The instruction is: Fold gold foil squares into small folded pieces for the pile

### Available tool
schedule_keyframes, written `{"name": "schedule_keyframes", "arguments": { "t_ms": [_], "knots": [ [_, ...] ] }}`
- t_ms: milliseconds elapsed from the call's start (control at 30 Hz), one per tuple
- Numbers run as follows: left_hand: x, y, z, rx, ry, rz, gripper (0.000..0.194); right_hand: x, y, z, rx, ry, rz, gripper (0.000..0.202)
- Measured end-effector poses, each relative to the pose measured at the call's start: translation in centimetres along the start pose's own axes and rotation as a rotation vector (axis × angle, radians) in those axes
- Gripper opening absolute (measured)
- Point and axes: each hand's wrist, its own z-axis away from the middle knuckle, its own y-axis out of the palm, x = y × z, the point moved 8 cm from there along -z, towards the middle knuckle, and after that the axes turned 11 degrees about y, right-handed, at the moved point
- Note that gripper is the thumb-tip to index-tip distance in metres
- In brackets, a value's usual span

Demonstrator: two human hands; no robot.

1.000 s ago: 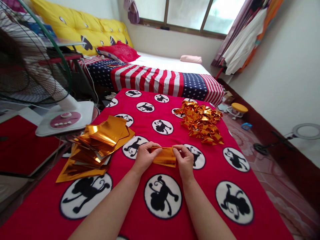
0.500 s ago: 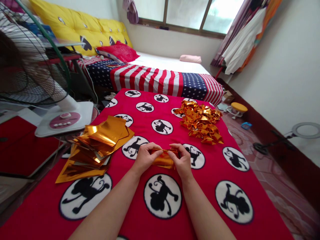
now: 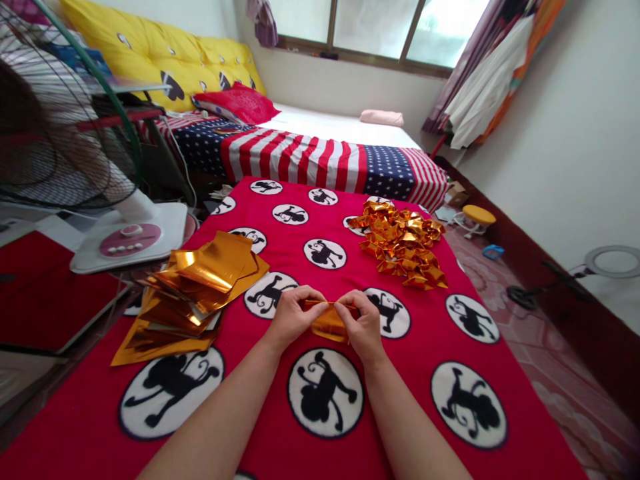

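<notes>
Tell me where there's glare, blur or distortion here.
Head view: glare glints off the flat gold sheets and folded gold pieces; head view: the window is nearly washed out; head view: the fan looks stretched; head view: left hand and right hand look fairly sharp.

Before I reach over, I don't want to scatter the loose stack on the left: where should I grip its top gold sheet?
Probably pinch the top gold sheet by its right edge, coming from the right, where the left hand is. That edge looks uncovered and faces the hand; sheets below jut past it, so keep the pinch shallow.
</notes>
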Motion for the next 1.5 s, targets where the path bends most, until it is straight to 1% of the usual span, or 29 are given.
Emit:
{"name": "schedule_keyframes", "arguments": {
  "t_ms": [133, 267, 433, 600, 733, 867, 933, 1033, 1233, 1400, 1500],
  "knots": [
    [0.4, 0.4, 0.2, 0.014, -0.035, 0.045, 0.012, 0.9, 0.3, 0.2, 0.000, -0.069, 0.067, 0.015],
    [0.7, 0.4, 0.3, -0.039, -0.055, 0.081, 0.011, 1.3, 0.8, 0.4, 0.007, -0.124, 0.144, 0.016],
    [0.7, 0.3, 0.3, -0.079, -0.046, 0.082, 0.010, 1.4, 0.8, 0.5, -0.003, -0.143, 0.165, 0.016],
    [1.0, 0.2, 0.4, -0.093, -0.069, 0.113, 0.010, 1.4, 0.7, 0.6, -0.009, -0.138, 0.149, 0.014],
    [1.4, -0.1, 0.3, -0.102, -0.083, 0.056, 0.015, 1.3, 0.4, 0.5, -0.027, -0.119, 0.107, 0.014],
    [1.0, -0.3, -0.1, -0.059, -0.053, -0.051, 0.013, 1.2, 0.1, 0.4, -0.043, -0.114, 0.090, 0.013],
    [0.7, -0.3, -0.3, -0.038, -0.048, -0.067, 0.013, 1.2, 0.0, 0.4, -0.047, -0.115, 0.086, 0.013],
    [1.0, -0.3, -0.3, -0.020, -0.079, -0.028, 0.015, 1.2, 0.0, 0.4, -0.058, -0.117, 0.082, 0.013],
    [2.3, -0.2, 0.0, -0.003, -0.152, 0.060, 0.017, 1.0, -0.1, 0.5, -0.072, -0.106, 0.081, 0.012],
    [2.5, -0.1, -0.1, -0.031, -0.159, 0.104, 0.017, 0.9, -0.2, 0.5, -0.082, -0.095, 0.064, 0.012],
    [3.1, -0.3, 0.2, -0.090, -0.218, 0.136, 0.021, 1.0, -0.4, 0.5, -0.101, -0.102, 0.050, 0.012]
  ]
}}
